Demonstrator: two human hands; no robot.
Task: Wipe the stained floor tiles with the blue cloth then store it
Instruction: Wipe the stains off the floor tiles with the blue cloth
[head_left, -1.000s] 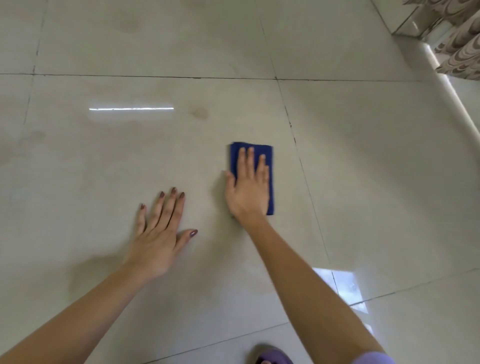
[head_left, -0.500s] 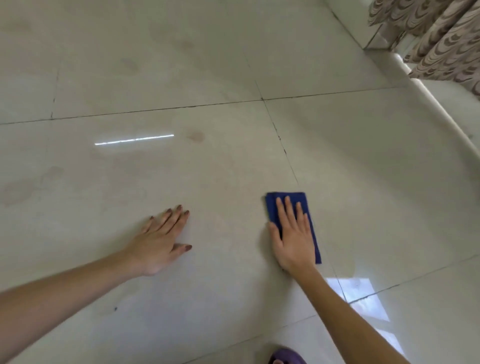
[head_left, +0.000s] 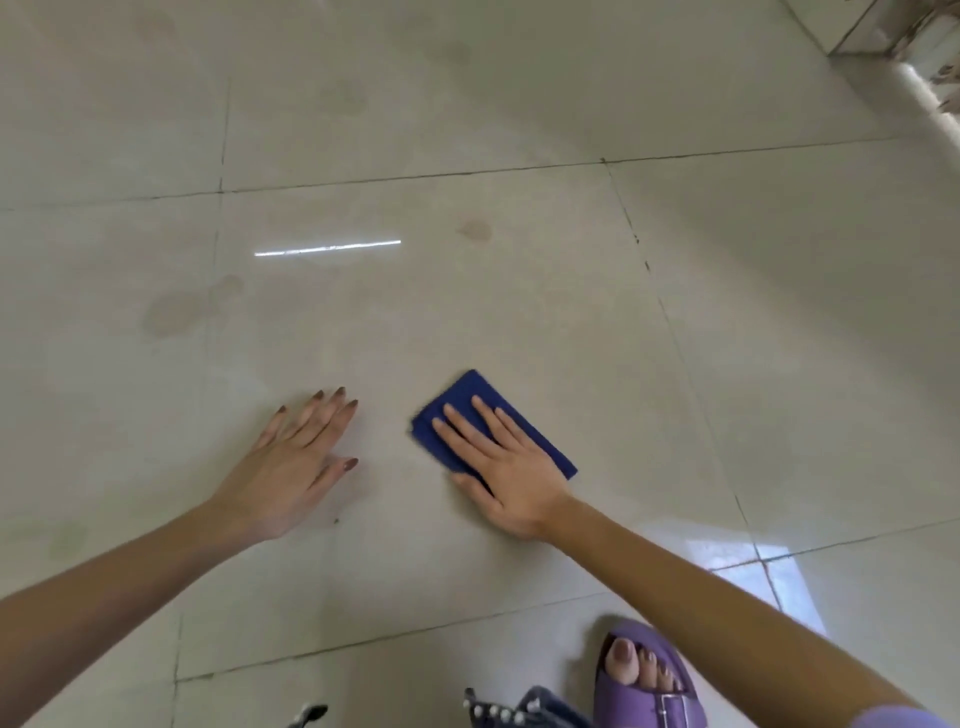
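Note:
A folded blue cloth (head_left: 470, 397) lies flat on the pale glossy floor tile (head_left: 519, 312). My right hand (head_left: 498, 462) presses down on it with fingers spread, pointing up and to the left. My left hand (head_left: 293, 462) rests flat on the bare tile to the cloth's left, fingers apart and holding nothing. Dull stains show on the tiles: a round one (head_left: 474, 230) above the cloth, a larger blotch (head_left: 176, 309) at the left, and fainter marks (head_left: 348, 98) farther away.
My foot in a purple sandal (head_left: 649, 675) stands at the bottom edge, near my right forearm. A wall base and patterned curtain (head_left: 935, 57) fill the top right corner. Dark grout lines cross the floor.
My right hand has slid the cloth toward me and to the left, and the cloth now sits turned at an angle. My left hand has stayed planted on the tile.

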